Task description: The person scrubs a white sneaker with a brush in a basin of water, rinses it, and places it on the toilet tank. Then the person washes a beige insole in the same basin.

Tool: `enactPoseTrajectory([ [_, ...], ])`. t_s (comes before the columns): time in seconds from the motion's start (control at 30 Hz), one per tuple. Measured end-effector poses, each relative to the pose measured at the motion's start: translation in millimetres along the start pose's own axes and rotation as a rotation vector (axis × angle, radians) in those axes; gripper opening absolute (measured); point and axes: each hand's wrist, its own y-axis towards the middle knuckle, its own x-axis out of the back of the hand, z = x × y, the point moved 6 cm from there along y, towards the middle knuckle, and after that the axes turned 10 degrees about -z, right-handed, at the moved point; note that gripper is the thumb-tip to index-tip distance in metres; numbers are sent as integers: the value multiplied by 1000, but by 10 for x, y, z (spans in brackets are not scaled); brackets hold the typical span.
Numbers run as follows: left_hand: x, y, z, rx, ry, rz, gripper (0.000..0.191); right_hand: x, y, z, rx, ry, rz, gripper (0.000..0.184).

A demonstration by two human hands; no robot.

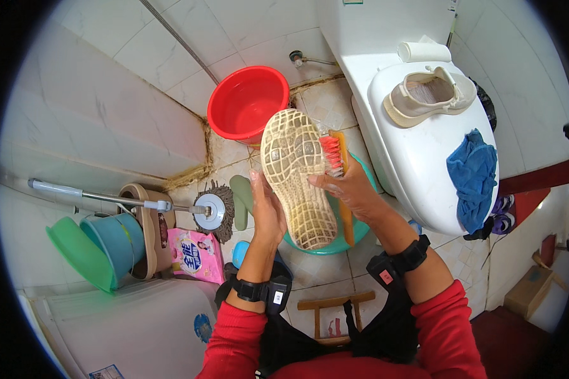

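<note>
A shoe [299, 175] is held up with its patterned, stained sole facing me. My left hand [268, 208] grips its left side. At its right side, my right hand [348, 189] holds a scrub brush [345, 156] with a yellow handle and red and white bristles; the bristles point at the sole's right edge, and the thumb lies over the sole. Below both hands stands a turquoise basin [371, 173], its inside mostly hidden. The other shoe [419, 97], pale and upright, rests on the closed toilet lid, with a blue cloth [472, 177] near the lid's front.
A red bucket [249, 102] stands beyond the shoe. To the left are a mop [211, 212], green slippers [240, 201], a pink detergent bag [197, 255] and a blue bucket [116, 241]. The toilet [389, 142] bounds the right; a wooden stool [336, 303] is near my legs.
</note>
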Motion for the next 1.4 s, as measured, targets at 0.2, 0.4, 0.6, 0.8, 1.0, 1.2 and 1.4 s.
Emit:
enactPoseTrajectory([
  [0.2, -111, -151, 15, 178, 160, 128, 53, 88, 118, -79, 214, -215, 23, 59],
  [0.4, -30, -98, 107, 64, 141, -70, 52, 42, -49, 140, 638, -753, -325, 67],
  [0.6, -6, -182, 172, -19, 397, -30, 49, -174, -165, 110, 728, -1155, -217, 60],
  [0.8, -50, -291, 272, 56, 402, 35, 39, -195, -87, 3, 685, -1333, -258, 58],
  [1.0, -44, -320, 300, 57, 494, 83, 37, -159, -127, 149, 578, -1099, -391, 61],
  [1.2, -17, -327, 336, 57, 462, 29, 39, -181, -109, 38, 688, -1151, -273, 56],
  [1.4, 19, -194, 178, -28, 266, -98, 44, 124, 81, -34, 676, -1032, -339, 55],
])
